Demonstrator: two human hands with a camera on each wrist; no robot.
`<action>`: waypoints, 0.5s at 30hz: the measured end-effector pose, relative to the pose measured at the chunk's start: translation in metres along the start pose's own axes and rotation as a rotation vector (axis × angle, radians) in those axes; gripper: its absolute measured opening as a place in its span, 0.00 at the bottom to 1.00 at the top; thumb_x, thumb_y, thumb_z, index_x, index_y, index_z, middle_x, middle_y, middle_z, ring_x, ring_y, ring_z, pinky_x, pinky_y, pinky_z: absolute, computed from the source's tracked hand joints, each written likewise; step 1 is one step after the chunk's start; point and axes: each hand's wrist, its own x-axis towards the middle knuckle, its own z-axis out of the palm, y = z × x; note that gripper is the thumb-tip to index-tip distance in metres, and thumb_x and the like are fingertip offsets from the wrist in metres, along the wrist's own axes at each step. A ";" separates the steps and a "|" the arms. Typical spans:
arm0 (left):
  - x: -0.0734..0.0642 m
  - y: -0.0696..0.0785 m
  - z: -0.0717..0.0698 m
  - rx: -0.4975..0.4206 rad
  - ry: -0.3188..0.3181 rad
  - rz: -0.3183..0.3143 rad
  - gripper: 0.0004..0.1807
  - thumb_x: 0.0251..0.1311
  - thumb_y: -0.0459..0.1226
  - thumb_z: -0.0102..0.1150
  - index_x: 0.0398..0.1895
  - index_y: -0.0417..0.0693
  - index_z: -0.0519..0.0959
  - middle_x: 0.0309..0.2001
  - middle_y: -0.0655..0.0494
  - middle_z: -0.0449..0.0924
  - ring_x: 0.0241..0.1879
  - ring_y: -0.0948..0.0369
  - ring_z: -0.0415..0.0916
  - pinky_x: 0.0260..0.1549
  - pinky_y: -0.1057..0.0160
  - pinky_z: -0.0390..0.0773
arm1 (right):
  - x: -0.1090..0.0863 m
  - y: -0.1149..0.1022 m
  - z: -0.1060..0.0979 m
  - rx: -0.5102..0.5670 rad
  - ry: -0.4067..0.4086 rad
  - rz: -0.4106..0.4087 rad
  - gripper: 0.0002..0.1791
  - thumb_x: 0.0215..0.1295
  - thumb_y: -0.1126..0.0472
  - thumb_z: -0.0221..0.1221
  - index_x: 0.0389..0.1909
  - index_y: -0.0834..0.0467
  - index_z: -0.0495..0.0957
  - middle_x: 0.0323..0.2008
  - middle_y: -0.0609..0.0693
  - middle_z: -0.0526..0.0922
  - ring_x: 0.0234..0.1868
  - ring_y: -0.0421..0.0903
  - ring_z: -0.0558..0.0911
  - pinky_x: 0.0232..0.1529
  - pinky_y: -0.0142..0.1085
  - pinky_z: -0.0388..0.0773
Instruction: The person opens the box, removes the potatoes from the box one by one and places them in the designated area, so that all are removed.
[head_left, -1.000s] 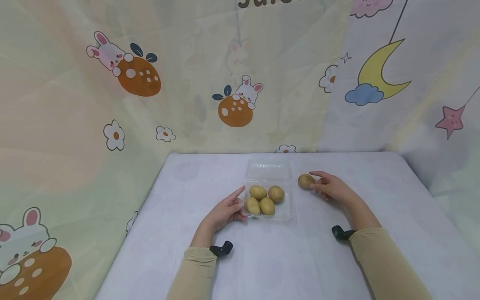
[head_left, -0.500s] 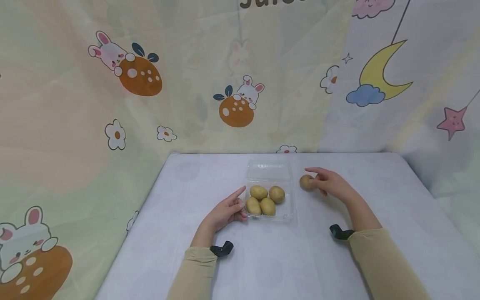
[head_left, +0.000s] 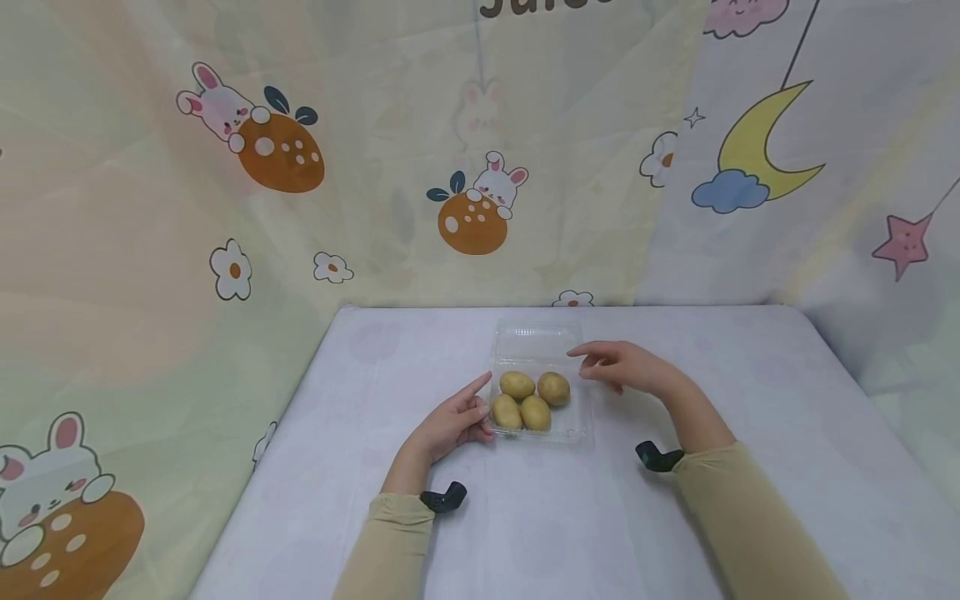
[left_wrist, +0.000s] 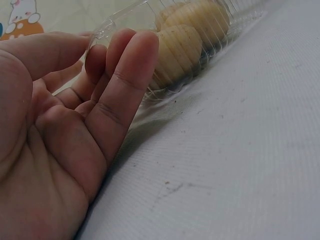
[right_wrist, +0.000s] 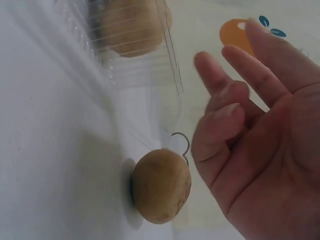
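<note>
A clear plastic clamshell box (head_left: 572,422) stands with its lid laid back, and several potatoes (head_left: 536,412) lie in it. At the box's left side, my left hand (head_left: 450,425) holds the rim between thumb and fingers; the left wrist view shows this hand (left_wrist: 75,110) against the box corner. My right hand (head_left: 630,367) hovers by the box's right edge, index finger stretched toward the lid. In the right wrist view, one loose potato (right_wrist: 161,186) sits on the table outside the box, apart from the loosely bent fingers of my right hand (right_wrist: 265,120). The head view hides that potato behind the hand.
A white cloth covers the table (head_left: 540,517). Behind it hangs a printed fabric backdrop (head_left: 375,167) with rabbits, flowers and a moon. A black wrist camera (head_left: 444,497) sits on the left wrist, another black wrist camera (head_left: 660,457) on the right.
My right hand has moved left from the loose potato toward the box, and its fingers no longer hold that potato. The left hand and the box have stayed in place.
</note>
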 end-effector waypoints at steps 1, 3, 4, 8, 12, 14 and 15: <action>0.000 0.000 0.000 0.001 0.001 0.001 0.36 0.70 0.40 0.55 0.77 0.71 0.55 0.38 0.53 0.73 0.38 0.57 0.83 0.45 0.55 0.86 | 0.001 -0.001 0.002 -0.016 -0.022 0.003 0.27 0.67 0.48 0.61 0.66 0.49 0.73 0.49 0.55 0.81 0.21 0.46 0.72 0.29 0.44 0.77; 0.001 -0.001 0.000 0.003 0.003 0.001 0.36 0.70 0.40 0.56 0.77 0.70 0.55 0.37 0.53 0.73 0.38 0.57 0.83 0.45 0.54 0.86 | 0.004 -0.003 0.005 -0.047 -0.063 0.004 0.26 0.69 0.51 0.60 0.67 0.48 0.72 0.51 0.52 0.81 0.22 0.46 0.73 0.28 0.43 0.77; 0.001 -0.001 -0.001 0.006 0.003 0.001 0.36 0.70 0.40 0.56 0.77 0.70 0.54 0.38 0.53 0.73 0.38 0.57 0.83 0.45 0.55 0.86 | 0.005 -0.003 0.006 -0.057 -0.079 0.006 0.26 0.69 0.53 0.59 0.67 0.47 0.72 0.51 0.52 0.82 0.22 0.46 0.73 0.28 0.43 0.78; 0.001 -0.002 -0.001 0.012 0.000 0.011 0.36 0.70 0.40 0.55 0.78 0.68 0.54 0.38 0.53 0.73 0.38 0.57 0.83 0.45 0.54 0.86 | 0.009 -0.004 0.011 -0.109 -0.101 0.031 0.26 0.70 0.56 0.58 0.68 0.42 0.70 0.53 0.47 0.82 0.23 0.47 0.75 0.28 0.42 0.79; 0.001 -0.002 -0.001 0.008 -0.001 0.015 0.36 0.70 0.39 0.55 0.78 0.68 0.54 0.38 0.53 0.73 0.38 0.57 0.83 0.45 0.54 0.86 | 0.010 -0.007 0.013 -0.161 -0.098 0.039 0.26 0.70 0.55 0.59 0.68 0.41 0.70 0.55 0.46 0.82 0.26 0.51 0.78 0.28 0.44 0.80; 0.001 -0.002 0.000 0.008 -0.001 0.013 0.36 0.70 0.40 0.55 0.77 0.70 0.54 0.38 0.53 0.73 0.38 0.57 0.83 0.45 0.54 0.86 | 0.010 -0.010 0.013 -0.176 -0.099 0.039 0.26 0.70 0.55 0.59 0.68 0.42 0.70 0.55 0.48 0.82 0.28 0.53 0.79 0.28 0.43 0.80; 0.001 -0.002 0.000 0.006 0.000 0.012 0.36 0.70 0.40 0.55 0.77 0.70 0.55 0.38 0.53 0.73 0.38 0.57 0.83 0.45 0.54 0.86 | 0.010 -0.012 0.013 -0.183 -0.102 0.041 0.26 0.70 0.55 0.59 0.68 0.42 0.70 0.56 0.48 0.81 0.29 0.54 0.79 0.28 0.42 0.79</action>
